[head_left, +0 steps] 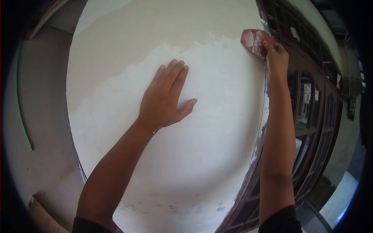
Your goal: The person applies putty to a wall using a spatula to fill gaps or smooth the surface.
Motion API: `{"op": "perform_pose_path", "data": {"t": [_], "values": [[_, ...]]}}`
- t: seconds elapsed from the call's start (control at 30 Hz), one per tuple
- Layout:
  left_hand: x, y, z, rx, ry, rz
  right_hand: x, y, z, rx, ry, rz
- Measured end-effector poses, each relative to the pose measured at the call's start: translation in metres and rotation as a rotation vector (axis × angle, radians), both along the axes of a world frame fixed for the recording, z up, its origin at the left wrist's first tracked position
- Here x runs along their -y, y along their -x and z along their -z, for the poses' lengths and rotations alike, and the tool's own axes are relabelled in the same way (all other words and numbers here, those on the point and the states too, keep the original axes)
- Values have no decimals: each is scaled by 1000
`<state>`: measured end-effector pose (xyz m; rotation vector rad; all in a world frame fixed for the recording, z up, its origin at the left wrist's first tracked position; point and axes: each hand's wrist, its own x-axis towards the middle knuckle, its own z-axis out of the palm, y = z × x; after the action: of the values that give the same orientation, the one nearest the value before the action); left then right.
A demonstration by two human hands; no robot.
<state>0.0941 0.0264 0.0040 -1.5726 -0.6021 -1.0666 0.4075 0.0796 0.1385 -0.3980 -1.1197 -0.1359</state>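
— How do we find the light?
— Soft and diffuse; we see the white wall [221, 108] brightest around mid-frame, with a grey shadow curving along its lower right.
— And the edges?
— We get strong fisheye bending: the wall's sides bow and the corners go black. The door [321, 105] looks dark, while bluish glare burns at lower right.
— Any blur?
— We see the left hand [165, 95] clearly; far-right details look soft.
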Motion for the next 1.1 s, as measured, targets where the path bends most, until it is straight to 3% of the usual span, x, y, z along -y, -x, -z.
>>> {"op": "perform_pose_path", "data": {"t": [0.03, 0.17, 0.23, 0.3, 0.37, 0.47, 0.57, 0.7, 0.77, 0.83, 0.9, 0.93, 1.1], "values": [[0, 0, 0, -4, 1, 2, 1, -4, 3, -63, -32, -300], [0, 0, 0, -10, -4, 14, 14, 21, 0, 46, -130, -427], [1, 0, 0, -7, 1, 7, 11, 30, -9, 81, -127, -390], [1, -1, 0, -2, 5, 2, 2, 31, -13, 127, -15, 85], [1, 0, 0, 7, 9, 7, -4, 16, -12, 95, 14, 87], [0, 0, 1, -3, -5, 22, 11, -3, -7, -49, 23, -285], [-1, 0, 1, -3, -6, 19, 14, -2, -8, -64, -35, -426], [1, 0, 0, -3, -2, 15, 2, 16, -20, 86, -72, -306], [1, 1, 0, 4, -7, 16, 1, 14, -17, 51, 65, -46], [0, 0, 1, 8, -13, 25, -1, -6, -8, 34, 97, -71], [0, 0, 1, 10, -21, 25, -5, -17, 1, -8, 15, -399], [-1, -1, 1, 12, -11, 29, -9, -19, -1, -49, -37, -445], [1, -1, 0, 1, -3, 28, 3, 3, -12, 34, -54, -397]]}}
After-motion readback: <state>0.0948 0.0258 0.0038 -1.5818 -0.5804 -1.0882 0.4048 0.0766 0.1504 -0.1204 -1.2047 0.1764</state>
